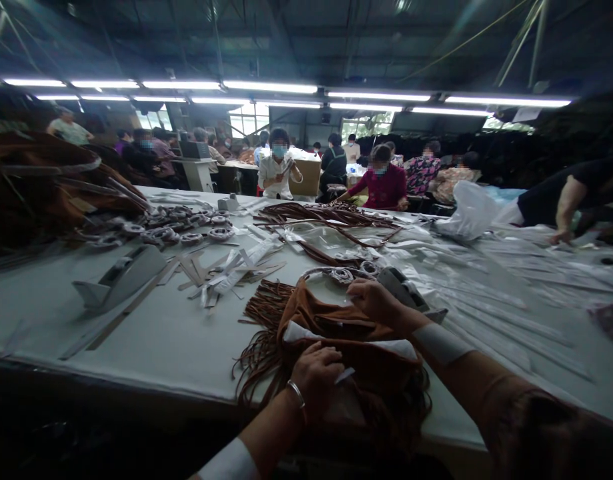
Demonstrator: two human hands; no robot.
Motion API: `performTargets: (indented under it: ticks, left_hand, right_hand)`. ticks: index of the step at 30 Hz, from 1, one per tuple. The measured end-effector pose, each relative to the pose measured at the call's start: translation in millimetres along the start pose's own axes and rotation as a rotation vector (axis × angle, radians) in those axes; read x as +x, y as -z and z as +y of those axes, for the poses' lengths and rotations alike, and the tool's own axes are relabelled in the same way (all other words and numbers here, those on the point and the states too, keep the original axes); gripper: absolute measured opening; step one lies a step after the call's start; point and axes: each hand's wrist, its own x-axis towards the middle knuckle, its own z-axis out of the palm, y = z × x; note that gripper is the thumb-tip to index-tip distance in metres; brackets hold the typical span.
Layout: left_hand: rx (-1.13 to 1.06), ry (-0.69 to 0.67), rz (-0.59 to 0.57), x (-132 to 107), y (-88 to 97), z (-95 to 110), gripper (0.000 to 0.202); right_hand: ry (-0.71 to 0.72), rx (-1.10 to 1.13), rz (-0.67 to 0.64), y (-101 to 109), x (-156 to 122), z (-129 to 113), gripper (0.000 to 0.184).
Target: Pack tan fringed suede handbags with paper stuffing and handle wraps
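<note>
A brown fringed bag (306, 308) lies at the table's near edge, its mouth open toward me and white lining or paper showing along the rim. My left hand (317, 375), with a bracelet at the wrist, has its fingers curled over the bag's near edge. A small white strip (345, 376) sticks out beside those fingers. Over the far side of the bag is my right hand (375, 304), closed; what its fingers hold is hidden. Just beyond it are a wrapped coil (341, 275) and a dark tape dispenser (401, 288).
Another tape dispenser (119, 277) stands left, near loose white strips (236, 267). Wrapped coils (186, 227) and brown straps (326, 217) lie farther back. Long plastic-covered strips (511, 293) spread over the right. A brown pile (41, 193) rises at left. Co-workers stand across the table.
</note>
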Motion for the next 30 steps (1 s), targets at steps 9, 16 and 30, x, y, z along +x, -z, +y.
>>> performTargets:
  ticks: [9, 16, 30]
  left_hand:
    - [-0.037, -0.068, -0.051, -1, 4.6, -2, 0.013]
    - [-0.101, -0.074, -0.179, -2, 15.1, -2, 0.018]
    - [-0.034, -0.165, -0.220, 8, 33.7, 16, 0.016]
  right_hand:
    - [-0.096, -0.094, 0.208, -2, 30, -10, 0.015]
    - [-0.025, -0.046, 0.223, 6, 20, -37, 0.012]
    - [0.067, -0.095, 0.026, -74, -108, -55, 0.021]
